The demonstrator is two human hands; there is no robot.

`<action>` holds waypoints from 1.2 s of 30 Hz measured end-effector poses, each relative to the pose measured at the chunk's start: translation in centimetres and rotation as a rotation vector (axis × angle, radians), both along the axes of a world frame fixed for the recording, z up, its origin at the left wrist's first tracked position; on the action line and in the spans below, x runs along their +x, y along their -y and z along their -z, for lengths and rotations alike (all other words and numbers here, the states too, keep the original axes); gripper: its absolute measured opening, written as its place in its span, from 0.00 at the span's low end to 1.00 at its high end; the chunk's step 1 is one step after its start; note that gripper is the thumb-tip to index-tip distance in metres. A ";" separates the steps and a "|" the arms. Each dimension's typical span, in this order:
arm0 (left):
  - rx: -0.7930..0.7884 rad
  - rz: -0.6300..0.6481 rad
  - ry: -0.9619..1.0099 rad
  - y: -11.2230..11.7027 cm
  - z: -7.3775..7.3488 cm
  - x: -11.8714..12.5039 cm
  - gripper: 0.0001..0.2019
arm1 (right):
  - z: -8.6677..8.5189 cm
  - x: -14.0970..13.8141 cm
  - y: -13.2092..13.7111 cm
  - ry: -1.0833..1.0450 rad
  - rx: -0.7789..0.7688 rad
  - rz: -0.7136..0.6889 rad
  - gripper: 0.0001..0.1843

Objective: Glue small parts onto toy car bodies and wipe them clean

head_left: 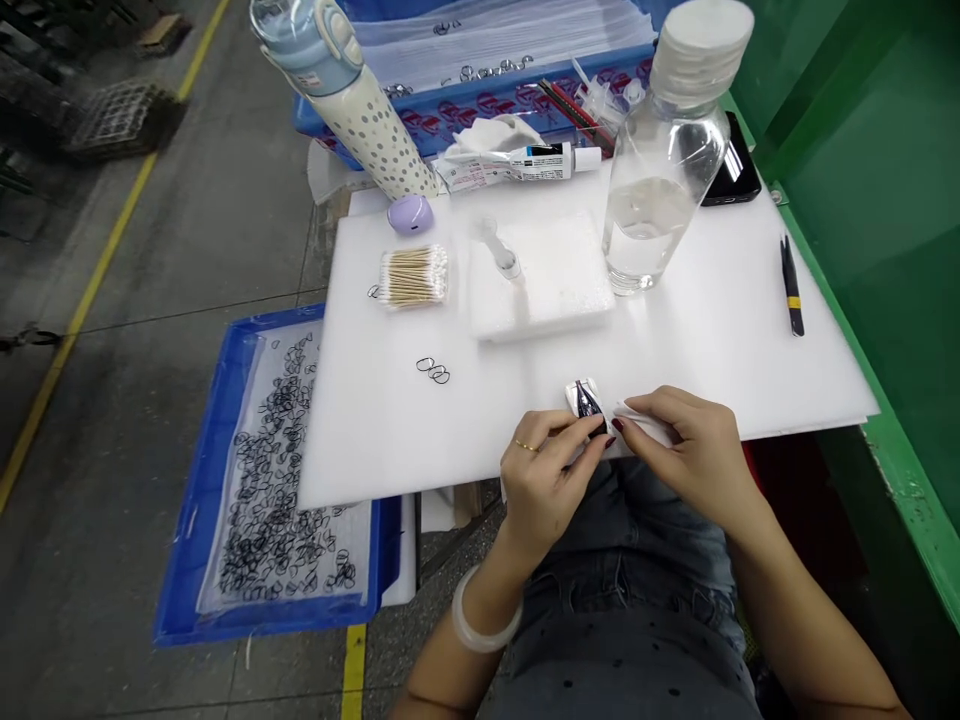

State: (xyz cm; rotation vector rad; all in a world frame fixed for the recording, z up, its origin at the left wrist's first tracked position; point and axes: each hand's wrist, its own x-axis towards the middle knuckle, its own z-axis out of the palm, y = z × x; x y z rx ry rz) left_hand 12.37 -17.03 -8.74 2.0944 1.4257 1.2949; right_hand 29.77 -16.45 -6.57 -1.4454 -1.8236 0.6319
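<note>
While a blue tray [212, 460] of dark rings [277, 480] sits far left, cotton swabs [412, 276] and loose rings [433, 371] lie on the white bench [375, 430], then a foam block [555, 290]. At the near edge, my left hand [546, 475] pinches a dark pointed piece [587, 402] by a white pad [573, 393]; just beside, my right hand [694, 450] grips white cloth [649, 425]. Far right, black tweezers [792, 290].

Rectangular foam block [547, 310] is plain white. Left of it: tan-stick cotton swabs [412, 277], white tips. Behind it: cream cylindrical bottle [379, 135] wears grey dots, pale-blue lid [311, 55]; white squeezable tube [517, 167] has black-and-blue panel. Right of it: slim black tweezers [791, 285], yellow band. In front of it: dark glossy pointed piece [586, 401], white limp cloth [651, 426]. Farther left: blue rectangular plastic tray [191, 480], small black loops [262, 500] on white sheet [247, 410].
</note>
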 end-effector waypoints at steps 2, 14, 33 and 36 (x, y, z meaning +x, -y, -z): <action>-0.021 -0.028 0.006 -0.1 0.0 -0.1 0.10 | 0.0 -0.1 0.0 0.038 -0.020 -0.014 0.06; -0.171 -0.067 0.122 0.0 0.0 -0.3 0.11 | -0.1 -0.4 -0.5 0.103 -0.081 -0.025 0.07; -0.303 0.141 0.008 -0.6 -0.8 -2.4 0.22 | -0.4 0.5 -0.6 -0.085 -0.141 -0.017 0.07; -0.343 0.226 -0.064 -1.2 -1.1 -3.0 0.28 | 0.4 0.5 0.0 -0.070 0.053 -0.017 0.05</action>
